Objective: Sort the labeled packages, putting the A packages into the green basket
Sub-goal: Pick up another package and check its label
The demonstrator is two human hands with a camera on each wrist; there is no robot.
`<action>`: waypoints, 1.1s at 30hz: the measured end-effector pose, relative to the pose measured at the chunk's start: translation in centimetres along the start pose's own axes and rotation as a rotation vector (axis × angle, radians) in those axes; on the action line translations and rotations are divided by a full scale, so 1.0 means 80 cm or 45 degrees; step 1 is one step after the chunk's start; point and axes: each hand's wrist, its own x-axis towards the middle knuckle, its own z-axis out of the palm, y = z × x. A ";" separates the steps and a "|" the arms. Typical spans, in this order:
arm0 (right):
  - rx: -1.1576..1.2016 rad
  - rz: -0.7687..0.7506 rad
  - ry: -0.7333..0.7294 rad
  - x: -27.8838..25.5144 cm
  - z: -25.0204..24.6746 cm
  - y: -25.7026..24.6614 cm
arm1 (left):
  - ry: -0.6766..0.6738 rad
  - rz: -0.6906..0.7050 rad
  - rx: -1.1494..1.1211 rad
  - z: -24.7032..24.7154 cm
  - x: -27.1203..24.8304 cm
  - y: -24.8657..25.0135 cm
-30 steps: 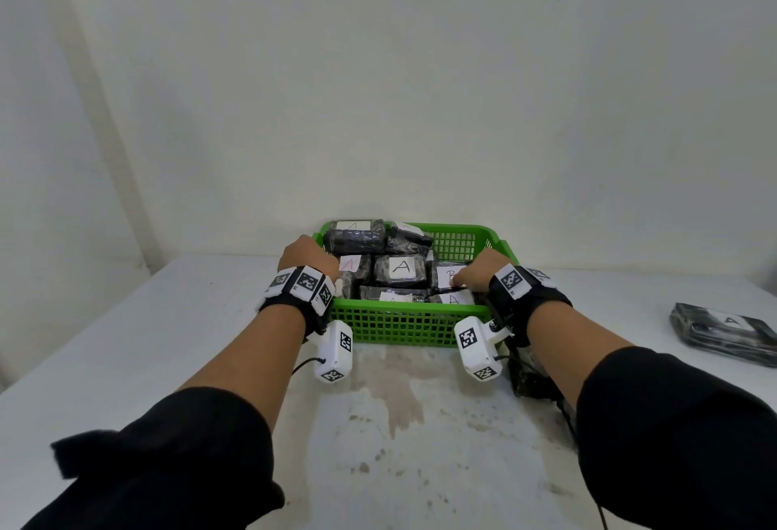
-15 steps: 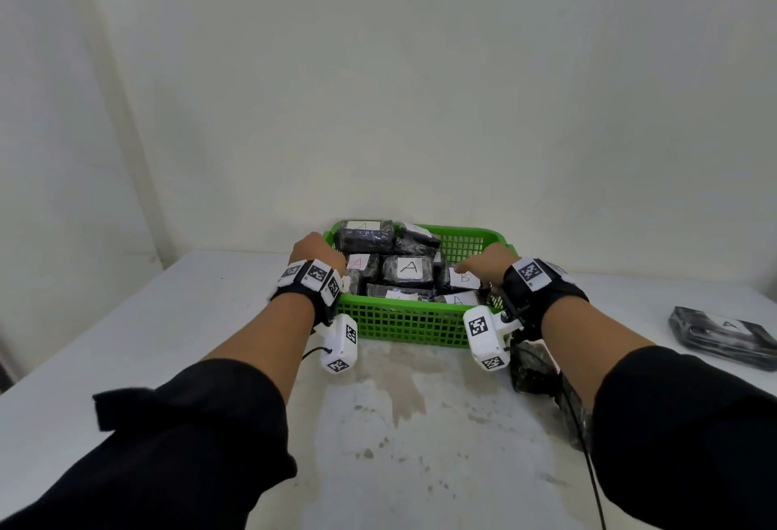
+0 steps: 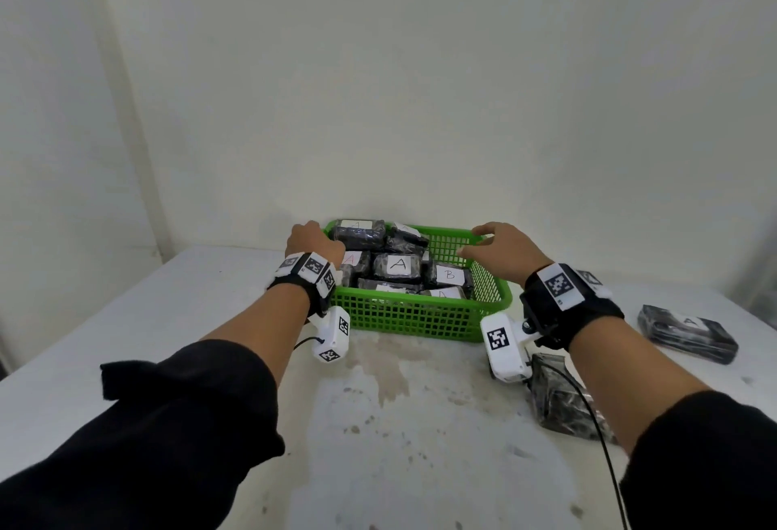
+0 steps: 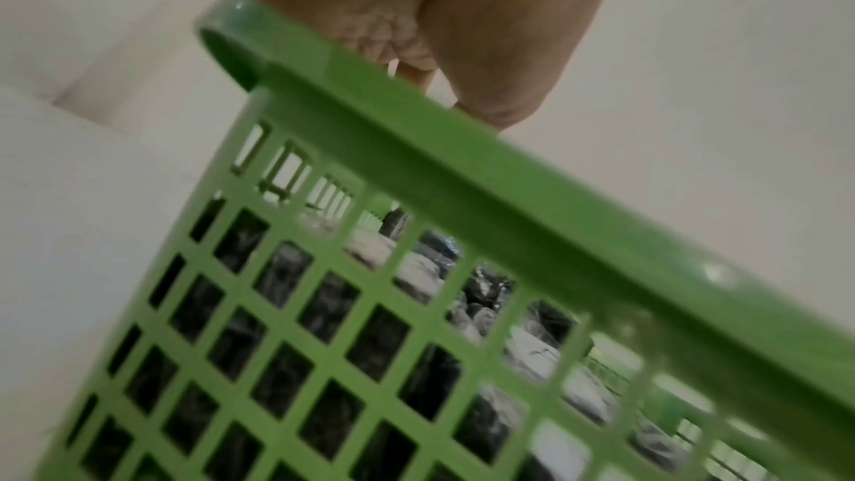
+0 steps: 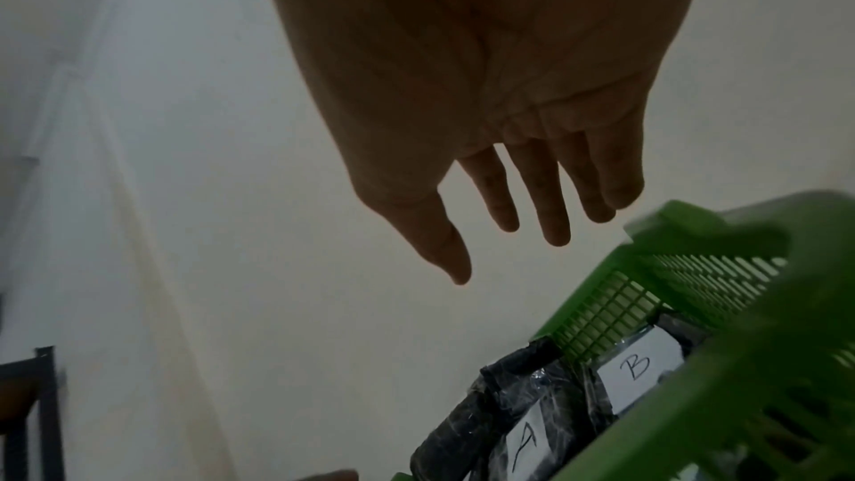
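Left hand (image 3: 313, 241) grips the green basket (image 3: 416, 315) rim; right hand (image 3: 502, 252) hovers above it, fingers spread.

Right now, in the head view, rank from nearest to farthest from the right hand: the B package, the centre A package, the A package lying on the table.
From the right hand:
1. B package, in the green basket, just left of the hand.
2. Centre A package, farther left in the basket.
3. A package on the table, far right, outside the basket.

surface: white table (image 3: 210, 319) (stained) | on it: green basket (image 3: 420, 319); A package (image 3: 687, 334); clear-wrapped package (image 3: 559, 399)
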 end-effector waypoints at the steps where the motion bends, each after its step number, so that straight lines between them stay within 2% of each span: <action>1: -0.007 -0.018 0.013 -0.010 -0.003 0.002 | 0.007 0.031 -0.001 0.000 -0.006 0.003; 6: -0.052 -0.079 0.050 -0.067 -0.017 0.015 | 0.026 0.331 -0.035 0.005 -0.050 0.025; 11: -0.123 -0.065 0.018 -0.110 -0.025 0.044 | -0.154 0.614 -0.064 0.021 -0.116 0.056; 17: -0.176 -0.004 -0.096 -0.142 -0.020 0.085 | -0.336 0.834 -0.117 0.055 -0.185 0.075; 26: -0.222 0.091 -0.277 -0.169 -0.030 0.125 | -0.562 1.070 0.009 0.097 -0.242 0.096; 30: -0.261 0.133 -0.254 -0.179 -0.038 0.145 | -0.762 1.039 0.100 0.121 -0.260 0.106; 33: -0.276 0.153 -0.213 -0.183 -0.045 0.160 | -0.815 1.025 0.165 0.136 -0.267 0.114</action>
